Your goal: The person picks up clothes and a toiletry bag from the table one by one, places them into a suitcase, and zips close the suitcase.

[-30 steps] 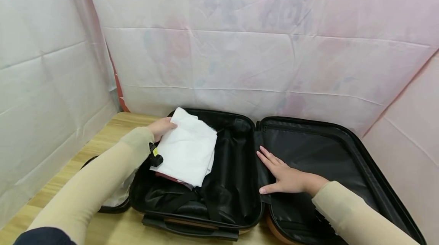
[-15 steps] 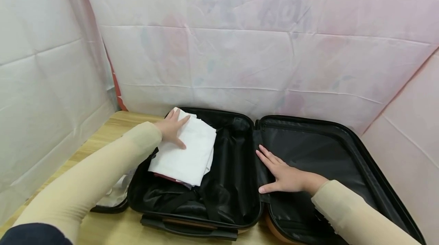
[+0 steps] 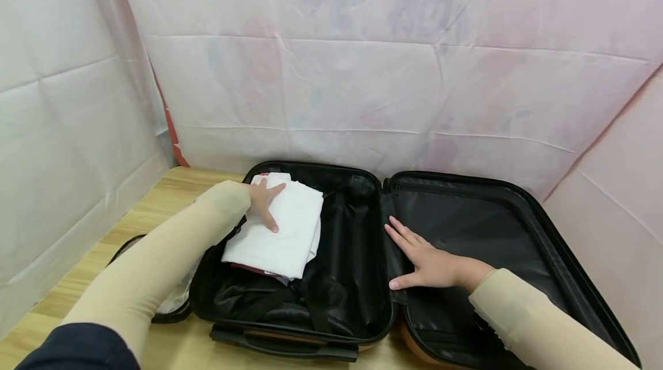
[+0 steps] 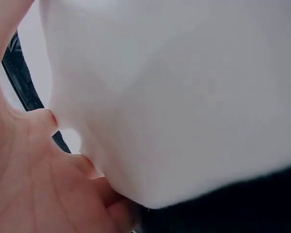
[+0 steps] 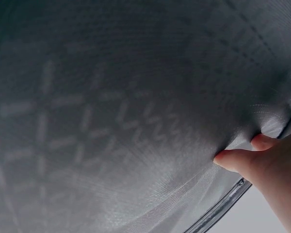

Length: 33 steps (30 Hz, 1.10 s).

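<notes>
A folded white cloth (image 3: 297, 214) lies in the left half of an open black suitcase (image 3: 352, 255). Dark red fabric (image 3: 250, 268) peeks out from under its near edge. Spread across the cloth's upper left is my left hand (image 3: 264, 203), fingers and thumb apart. In the left wrist view the same white cloth (image 4: 184, 102) fills most of the picture beside the palm. My right hand (image 3: 427, 260) rests with spread fingers on the suitcase's other half (image 3: 476, 220), fingertips by the hinge. Dark patterned lining (image 5: 111, 131) fills the right wrist view.
Partly behind the left forearm, a pouch with a black rim (image 3: 178, 312) and pale contents sits on the wooden table (image 3: 176, 347). The suitcase handle (image 3: 282, 347) faces the near side. A pale sheet (image 3: 352, 88) hangs close behind the suitcase.
My left hand has let go of the white cloth's left edge and moved onto its top with fingers spread. The cloth's far corner has dropped lower. The right hand stays put.
</notes>
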Each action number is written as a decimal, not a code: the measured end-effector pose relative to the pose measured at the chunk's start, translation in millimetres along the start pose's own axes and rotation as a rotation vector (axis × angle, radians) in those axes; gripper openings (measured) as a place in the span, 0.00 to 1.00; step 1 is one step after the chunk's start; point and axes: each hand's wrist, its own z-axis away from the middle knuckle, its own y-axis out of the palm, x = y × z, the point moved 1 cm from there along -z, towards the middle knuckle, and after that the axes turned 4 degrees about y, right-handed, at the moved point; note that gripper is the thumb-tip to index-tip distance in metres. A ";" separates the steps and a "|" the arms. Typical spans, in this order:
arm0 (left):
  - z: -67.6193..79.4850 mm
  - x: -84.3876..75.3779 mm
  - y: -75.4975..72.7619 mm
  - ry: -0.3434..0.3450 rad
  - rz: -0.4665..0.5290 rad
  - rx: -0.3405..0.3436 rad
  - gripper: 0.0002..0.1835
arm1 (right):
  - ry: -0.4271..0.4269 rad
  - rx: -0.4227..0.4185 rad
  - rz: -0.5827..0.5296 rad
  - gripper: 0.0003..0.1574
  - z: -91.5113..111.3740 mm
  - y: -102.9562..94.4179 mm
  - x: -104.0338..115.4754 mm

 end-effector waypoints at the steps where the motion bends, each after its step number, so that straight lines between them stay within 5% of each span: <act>1: 0.5 -0.9 -0.4 -0.004 -0.010 0.009 0.67 | -0.001 -0.001 0.003 0.65 -0.2 0.1 -0.2; 16: 6.0 -4.2 4.2 0.022 0.062 0.031 0.62 | -0.003 -0.007 -0.003 0.65 -2.6 1.6 -3.8; 24: 3.4 -2.1 10.3 0.046 0.043 -0.045 0.61 | 0.002 0.002 -0.008 0.65 -1.9 2.0 -4.9; 29: 18.3 -3.2 15.3 0.077 0.000 -0.101 0.57 | 0.003 0.005 -0.008 0.65 -3.1 -0.2 -3.1; 33: 35.5 -13.0 18.4 0.148 -0.034 -0.063 0.59 | 0.009 0.004 0.000 0.65 -2.7 -1.8 -3.1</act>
